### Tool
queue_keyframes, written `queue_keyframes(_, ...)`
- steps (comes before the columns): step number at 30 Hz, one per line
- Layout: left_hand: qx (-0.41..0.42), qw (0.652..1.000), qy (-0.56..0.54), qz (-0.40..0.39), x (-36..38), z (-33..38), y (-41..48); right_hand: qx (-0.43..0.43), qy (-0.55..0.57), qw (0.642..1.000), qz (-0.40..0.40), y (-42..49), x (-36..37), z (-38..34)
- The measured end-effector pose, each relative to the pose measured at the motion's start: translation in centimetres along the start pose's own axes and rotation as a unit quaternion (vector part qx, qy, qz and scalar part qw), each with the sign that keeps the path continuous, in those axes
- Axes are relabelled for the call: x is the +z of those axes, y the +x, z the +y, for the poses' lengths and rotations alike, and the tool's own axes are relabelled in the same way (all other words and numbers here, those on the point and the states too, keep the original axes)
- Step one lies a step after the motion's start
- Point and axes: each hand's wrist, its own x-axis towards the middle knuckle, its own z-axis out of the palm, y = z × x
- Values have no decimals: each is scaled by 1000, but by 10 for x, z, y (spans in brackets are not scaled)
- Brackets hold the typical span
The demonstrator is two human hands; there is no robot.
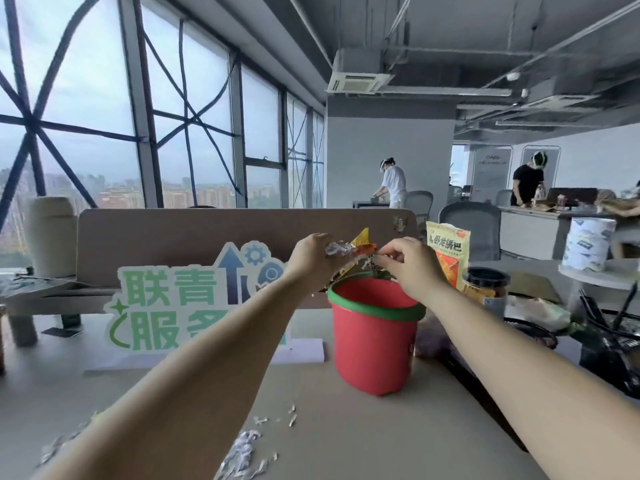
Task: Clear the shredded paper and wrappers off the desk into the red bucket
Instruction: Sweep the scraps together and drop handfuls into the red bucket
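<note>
both hands are raised above the red bucket (375, 337), which stands on the desk (346, 438) a little right of the frame centre. the left hand (313, 259) is closed around a bunch of wrappers (356, 249), yellow and orange with some clear plastic, and bits of shredded paper hang from it over the green rim. the right hand (410, 263) has its fingertips pinched together on the same bunch, as if it picks the pieces loose so they fall in.

i judge the task is partly done: this handful is about to go in the bucket, but it is not released yet. what is inside the bucket i cannot see. more shredded paper (242, 452) lies on the desk in the lower centre, and some scraps (59, 445) at the lower left, so at least one more gathering is needed.
</note>
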Motion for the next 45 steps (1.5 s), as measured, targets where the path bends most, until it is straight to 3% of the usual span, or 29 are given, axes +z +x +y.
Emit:
queue_keyframes(7, -34, 994, -9, -102, 71, -4, 36, 89, -45, 990, -100, 10, 7, 52)
queue_keyframes(11, -69, 987, -3, -148, 91, -21, 37, 93, -74, 983, -137, 5, 13, 61)
queue_keyframes(16, -6, 983, 70, -172, 89, -23, 38, 93, -76, 982, -145, 6, 12, 59)
queue_keyframes(26, -15, 980, 84, -179, 76, -22, 39, 92, -136, 972, -169, 7, 6, 61)
queue_keyframes(34, -15, 987, 77, -137, 65, -26, 20, 96, -96, 981, -137, -2, -1, 61)
queue_keyframes(41, -27, 999, 7, 24, 51, -54, -41, 79, -41, 996, 1, -55, -3, 56)
queue_keyframes(43, -54, 998, 6, 24, 54, -69, -70, 76, -43, 996, 31, -80, 2, 58)
queue_keyframes(45, -87, 995, 26, -36, 60, -84, -99, 85, -47, 995, 29, -107, 9, 61)
